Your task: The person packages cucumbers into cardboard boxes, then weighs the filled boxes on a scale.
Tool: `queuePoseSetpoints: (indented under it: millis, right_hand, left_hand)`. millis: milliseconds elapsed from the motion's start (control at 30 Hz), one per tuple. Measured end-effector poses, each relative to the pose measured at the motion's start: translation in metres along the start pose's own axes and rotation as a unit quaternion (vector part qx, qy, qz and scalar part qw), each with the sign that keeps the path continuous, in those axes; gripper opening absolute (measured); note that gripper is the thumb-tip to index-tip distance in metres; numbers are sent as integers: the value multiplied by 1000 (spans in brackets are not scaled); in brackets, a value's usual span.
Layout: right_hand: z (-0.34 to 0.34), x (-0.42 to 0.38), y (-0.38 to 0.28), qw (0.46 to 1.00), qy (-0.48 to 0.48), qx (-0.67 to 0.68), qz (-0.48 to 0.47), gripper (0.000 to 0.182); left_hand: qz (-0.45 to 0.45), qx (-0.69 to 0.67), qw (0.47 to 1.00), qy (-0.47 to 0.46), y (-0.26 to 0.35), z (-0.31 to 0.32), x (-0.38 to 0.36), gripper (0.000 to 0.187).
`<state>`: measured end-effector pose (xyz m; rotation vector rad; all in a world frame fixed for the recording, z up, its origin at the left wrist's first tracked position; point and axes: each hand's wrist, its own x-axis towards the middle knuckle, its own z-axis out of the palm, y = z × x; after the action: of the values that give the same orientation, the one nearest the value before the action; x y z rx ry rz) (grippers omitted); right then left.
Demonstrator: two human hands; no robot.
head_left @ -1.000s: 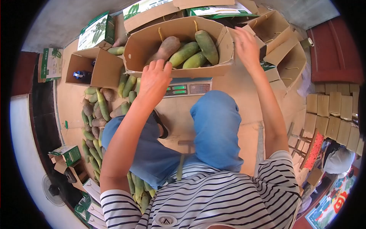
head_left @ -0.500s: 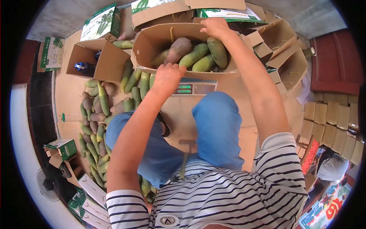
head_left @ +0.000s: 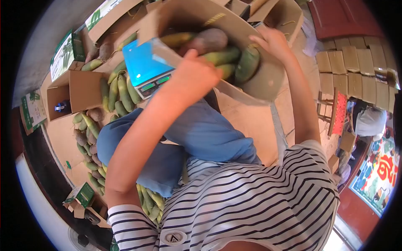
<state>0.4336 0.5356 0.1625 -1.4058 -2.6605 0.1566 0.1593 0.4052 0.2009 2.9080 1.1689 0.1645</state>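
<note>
An open cardboard box [head_left: 268, 79] hangs tilted between my hands, off to the right of the scale. Inside it lie several long green radishes [head_left: 248, 65] and a purplish one [head_left: 211, 39]. My left hand [head_left: 197, 75] is closed on the box's near edge, its thumb up over the rim. At the right end, my right hand [head_left: 274, 44] grips the rim, some of its fingers hidden behind the cardboard. Just left of the box, the digital scale [head_left: 144, 62] shows its blue platform and lit green displays.
More green radishes [head_left: 123, 92] lie in a pile on the floor at my left. A smaller carton [head_left: 86, 90] with a blue object stands beside them. Further cartons [head_left: 278, 19] stand at the back. Stacked boxes [head_left: 356, 62], a red stool [head_left: 338, 113] and another person [head_left: 370, 119] are at right.
The box has been lifted off the scale and swung right, tilting, with both hands still on it. The scale's blue platform has come into view. My view has turned to the right.
</note>
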Motion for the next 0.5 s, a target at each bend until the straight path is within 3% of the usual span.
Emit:
queuePoseSetpoints:
  millis: [33, 100, 200, 300, 367, 400, 433, 500]
  right_hand:
    - [-10, -32, 8, 996, -57, -14, 71, 39]
    - [9, -109, 47, 993, 21, 83, 87, 34]
    - [17, -216, 74, 970, -2, 74, 232, 32]
    - [29, -308, 91, 929, -45, 33, 366, 34]
    - [77, -384, 113, 895, -110, -49, 430, 34]
    - [89, -418, 119, 877, -56, -54, 475, 35]
    - [94, -438, 126, 856, 0, -56, 514, 36]
    - [91, -457, 143, 827, -80, -32, 556, 37]
  left_hand:
    - [31, -7, 999, -5, 15, 11, 14, 4]
    - [89, -14, 995, -33, 49, 31, 44, 3]
    - [164, -52, 985, -29, 99, 66, 88, 4]
    - [144, -130, 976, 97, 131, 86, 114, 8]
    - [109, -154, 968, 164, 127, 52, 121, 10]
    - [89, -164, 962, 198, 122, 28, 124, 11]
    - [74, -147, 969, 184, 109, 7, 118, 14]
    - [28, -128, 981, 143, 72, -23, 91, 22]
